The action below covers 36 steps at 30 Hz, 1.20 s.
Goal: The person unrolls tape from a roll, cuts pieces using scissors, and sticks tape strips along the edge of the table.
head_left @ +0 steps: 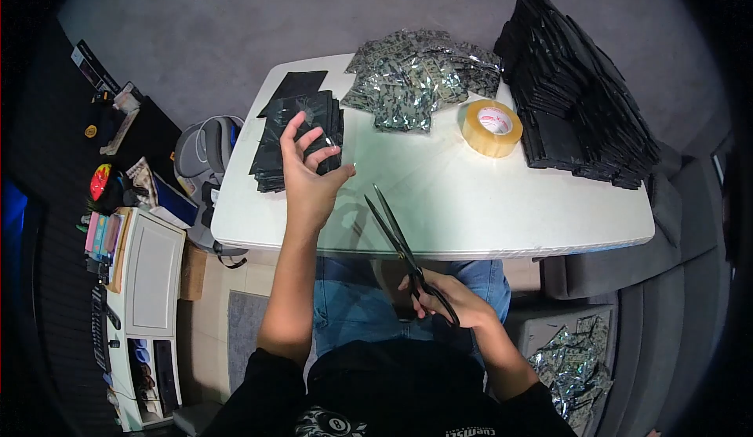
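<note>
My left hand is raised over the left part of the white table, fingers spread and curved, with nothing visible in it. Beneath and behind it lies a stack of flat black packets. In my right hand, near my lap at the front edge, is a pair of black scissors. Their blades point up and left over the tabletop, slightly parted. Farther back sits a heap of camouflage-patterned items in clear plastic. A roll of clear yellowish tape stands to the right of that heap.
A tall pile of black packets fills the table's right end. More camouflage packets lie low at the right, beside a grey sofa. On the left are a grey chair and a white cabinet.
</note>
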{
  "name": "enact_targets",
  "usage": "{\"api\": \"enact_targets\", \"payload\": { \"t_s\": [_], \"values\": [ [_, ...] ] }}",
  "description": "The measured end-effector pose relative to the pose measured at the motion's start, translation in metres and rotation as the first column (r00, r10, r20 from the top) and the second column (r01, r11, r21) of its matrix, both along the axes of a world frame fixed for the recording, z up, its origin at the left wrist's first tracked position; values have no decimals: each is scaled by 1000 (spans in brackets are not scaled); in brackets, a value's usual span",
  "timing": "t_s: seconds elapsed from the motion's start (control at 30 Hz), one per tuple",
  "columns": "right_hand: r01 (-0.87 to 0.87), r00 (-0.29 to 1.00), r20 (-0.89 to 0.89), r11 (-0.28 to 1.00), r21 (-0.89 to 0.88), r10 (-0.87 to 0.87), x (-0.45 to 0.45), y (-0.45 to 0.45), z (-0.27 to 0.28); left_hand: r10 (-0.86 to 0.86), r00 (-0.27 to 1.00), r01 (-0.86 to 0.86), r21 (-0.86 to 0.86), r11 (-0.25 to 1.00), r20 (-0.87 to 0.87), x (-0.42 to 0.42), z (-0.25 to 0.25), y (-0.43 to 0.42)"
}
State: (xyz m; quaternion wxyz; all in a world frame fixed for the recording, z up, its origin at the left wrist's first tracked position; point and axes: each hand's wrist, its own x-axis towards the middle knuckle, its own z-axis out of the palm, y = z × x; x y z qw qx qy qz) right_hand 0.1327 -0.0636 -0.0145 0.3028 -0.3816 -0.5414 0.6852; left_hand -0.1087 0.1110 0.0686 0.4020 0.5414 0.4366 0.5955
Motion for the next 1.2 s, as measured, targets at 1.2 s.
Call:
{"api": "enact_targets", "payload": {
  "t_s": [1.2],
  "values": [
    [87,995,41,996,30,-88,-11,46,24,-29,998,33,-58,998,64,-3,4,13]
  ]
}}
